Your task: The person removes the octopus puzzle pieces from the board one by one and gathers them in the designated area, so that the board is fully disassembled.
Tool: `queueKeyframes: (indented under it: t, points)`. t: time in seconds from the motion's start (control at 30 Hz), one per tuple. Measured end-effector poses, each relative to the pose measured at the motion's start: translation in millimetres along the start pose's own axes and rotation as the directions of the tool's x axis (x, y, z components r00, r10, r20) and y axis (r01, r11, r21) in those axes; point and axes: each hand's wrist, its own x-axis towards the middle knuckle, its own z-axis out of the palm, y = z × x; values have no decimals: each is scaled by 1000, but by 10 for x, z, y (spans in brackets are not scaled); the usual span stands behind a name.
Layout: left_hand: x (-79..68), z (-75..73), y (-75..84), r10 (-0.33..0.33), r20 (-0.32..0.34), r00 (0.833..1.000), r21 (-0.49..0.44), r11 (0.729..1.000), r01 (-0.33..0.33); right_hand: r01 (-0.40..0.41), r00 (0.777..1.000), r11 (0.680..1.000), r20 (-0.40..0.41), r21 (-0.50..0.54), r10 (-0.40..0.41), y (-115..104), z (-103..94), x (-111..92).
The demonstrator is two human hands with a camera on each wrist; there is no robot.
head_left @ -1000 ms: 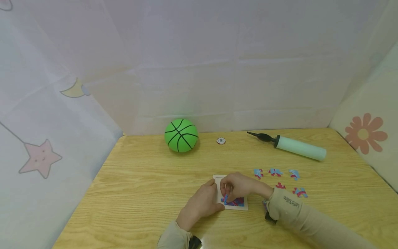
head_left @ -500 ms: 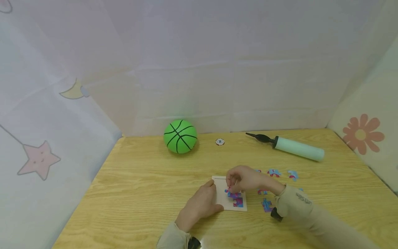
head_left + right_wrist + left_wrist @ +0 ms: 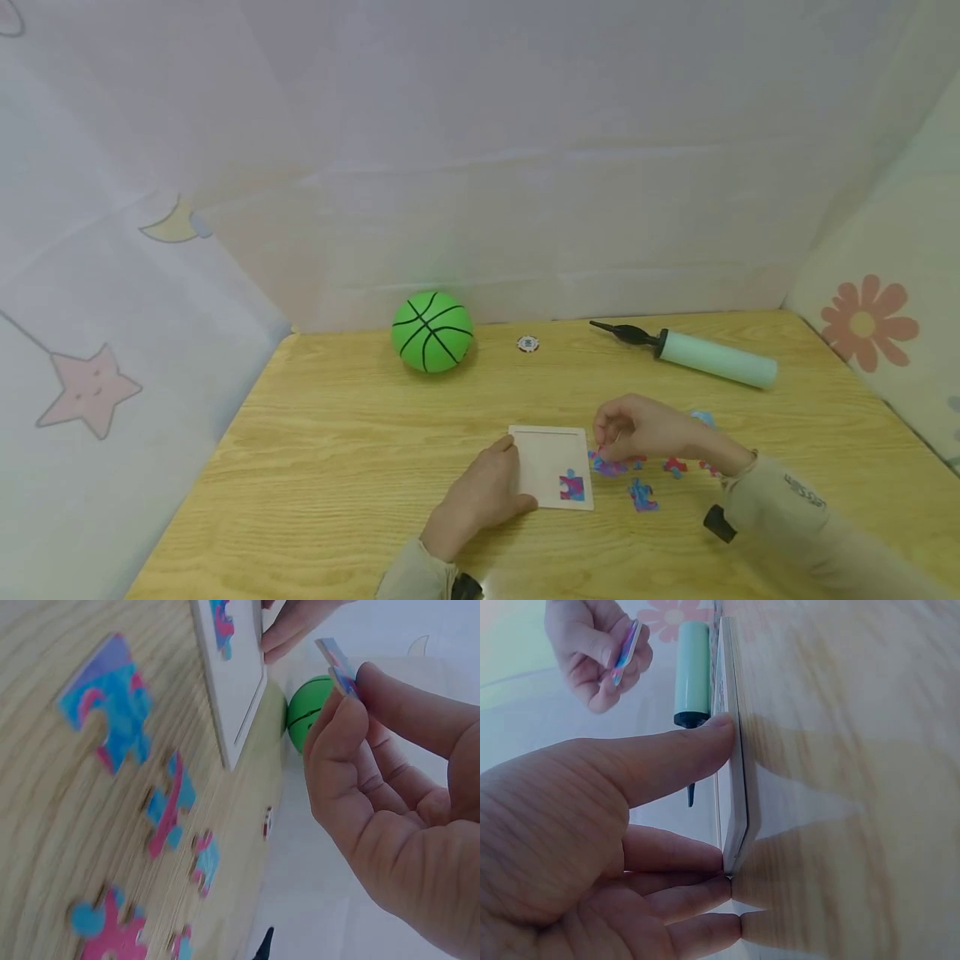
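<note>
A white puzzle board (image 3: 547, 458) lies on the table with one pink-and-blue puzzle piece (image 3: 572, 487) set in its lower right corner. My left hand (image 3: 483, 492) holds the board along its left side. In the left wrist view the thumb (image 3: 682, 754) lies on the board's edge and the fingertips touch its side. Just right of the board, my right hand (image 3: 645, 429) pinches a purple-and-blue puzzle piece (image 3: 609, 465) between thumb and fingers. The right wrist view shows this held piece (image 3: 337, 666) edge-on, raised above the table.
Several loose puzzle pieces lie right of the board, including a blue-purple one (image 3: 642, 495) nearest me; the right arm covers some. A green ball (image 3: 432, 332), a poker chip (image 3: 528, 343) and a mint hand pump (image 3: 716, 358) sit along the back, before a cloth backdrop (image 3: 480, 208).
My right hand has lifted a puzzle piece off the board and carried it rightward past the board's edge. One piece stays in the board. My left hand keeps its place.
</note>
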Motion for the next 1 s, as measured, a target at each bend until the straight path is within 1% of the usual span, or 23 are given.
queueKeyframes:
  t: [0.1, 0.3, 0.5, 0.63, 0.73, 0.83, 1.0]
  points:
    - [2, 3, -2, -1, 8, 1000, -1, 1000, 1, -12, 1000, 1000, 0, 7, 12, 44, -60, -115]
    - [25, -27, 7, 8, 10, 1000, -8, 1000, -8, -17, 1000, 999, -19, -35, 17, 109, -183, -344]
    - [28, -7, 3, 14, 1, 1000, -13, 1000, -14, -36, 999, 999, 16, -26, 36, 218, -197, -552]
    - [24, 9, -15, 5, 4, 1000, -24, 1000, -5, -5, 998, 1000, 68, -15, 6, 362, -201, -639]
    - [25, 13, -25, -3, 11, 1000, -28, 1000, 4, 7, 996, 1000, 85, 12, -8, 445, -208, -694]
    - [29, 10, -28, -1, 16, 1000, -24, 1000, 2, -9, 997, 1000, 73, 24, 7, 504, -225, -748]
    - [28, 2, -20, 7, 22, 1000, -16, 1000, -6, -23, 998, 1000, 59, 15, 22, 572, -243, -804]
